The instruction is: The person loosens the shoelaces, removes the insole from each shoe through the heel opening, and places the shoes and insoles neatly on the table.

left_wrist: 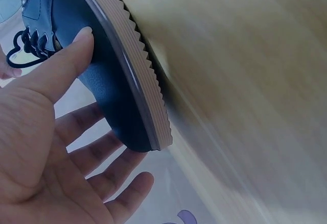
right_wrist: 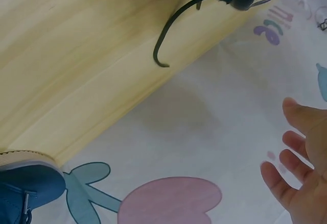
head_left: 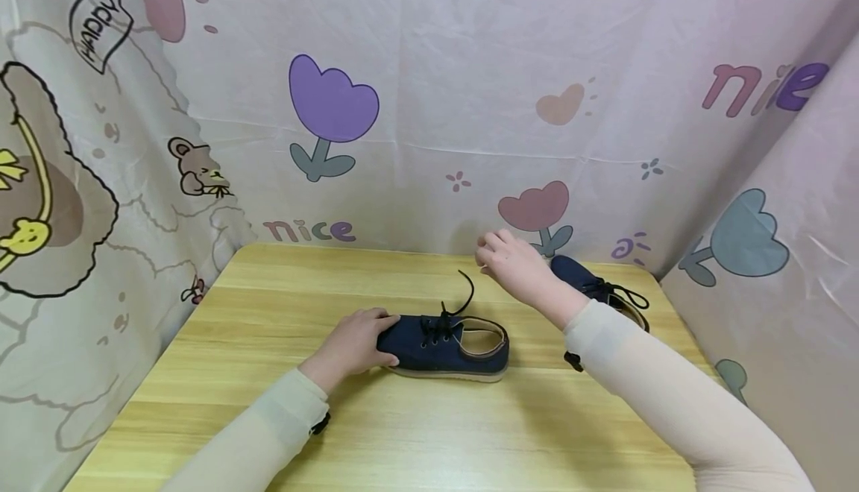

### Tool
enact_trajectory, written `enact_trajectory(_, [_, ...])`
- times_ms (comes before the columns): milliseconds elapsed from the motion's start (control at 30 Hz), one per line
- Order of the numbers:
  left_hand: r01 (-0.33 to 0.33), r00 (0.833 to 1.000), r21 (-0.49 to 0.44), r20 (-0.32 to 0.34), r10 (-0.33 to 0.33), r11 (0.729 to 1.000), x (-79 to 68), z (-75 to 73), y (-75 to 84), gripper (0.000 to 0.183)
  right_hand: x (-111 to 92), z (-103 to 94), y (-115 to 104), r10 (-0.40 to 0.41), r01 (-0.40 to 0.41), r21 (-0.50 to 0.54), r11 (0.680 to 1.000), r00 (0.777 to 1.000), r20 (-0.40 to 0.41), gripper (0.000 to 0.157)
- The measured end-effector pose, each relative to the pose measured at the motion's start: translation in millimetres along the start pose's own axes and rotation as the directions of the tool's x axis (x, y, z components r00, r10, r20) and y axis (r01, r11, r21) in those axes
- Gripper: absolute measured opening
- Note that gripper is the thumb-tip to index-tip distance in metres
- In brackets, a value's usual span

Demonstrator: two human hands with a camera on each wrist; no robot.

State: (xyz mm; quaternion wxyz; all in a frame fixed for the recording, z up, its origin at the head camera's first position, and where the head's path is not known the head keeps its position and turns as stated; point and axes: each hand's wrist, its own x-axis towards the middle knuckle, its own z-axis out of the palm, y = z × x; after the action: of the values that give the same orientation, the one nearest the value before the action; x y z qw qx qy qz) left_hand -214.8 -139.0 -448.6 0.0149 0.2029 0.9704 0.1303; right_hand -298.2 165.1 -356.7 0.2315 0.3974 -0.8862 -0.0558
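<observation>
Navy shoe is on the table, toe pinched in the left hand. Looks like a lacing step to me; right hand floats beyond and right of that grip, fingers loose, seemingly holding nothing. Next move probably calls for catching the loose lace right of the grip. Toe tip's covered; farther right, the other shoe is part-hidden by the sleeve.
</observation>
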Motion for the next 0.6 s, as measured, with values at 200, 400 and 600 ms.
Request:
enact_trajectory(200, [-0.004, 1.000, 0.001, -0.002, 0.004, 1.000, 0.6, -1.0, 0.3, 0.073, -2.6, -4.0, -9.9, -0.031, 0.031, 0.013, 0.999, 0.999, -0.026, 0.011])
enact_trajectory(400, [-0.008, 1.000, 0.007, -0.002, 0.008, 1.000, 0.2, -0.9, 0.6, 0.073, -5.4, -5.6, -21.4, -0.061, 0.061, 0.043, 0.997, 0.998, -0.007, 0.011])
enact_trajectory(600, [-0.006, 1.000, 0.002, -0.002, 0.006, 1.000, -0.1, -2.1, 2.0, 0.073, -6.9, -8.7, -33.4, -0.094, 0.094, 0.048, 0.994, 0.996, 0.002, 0.009])
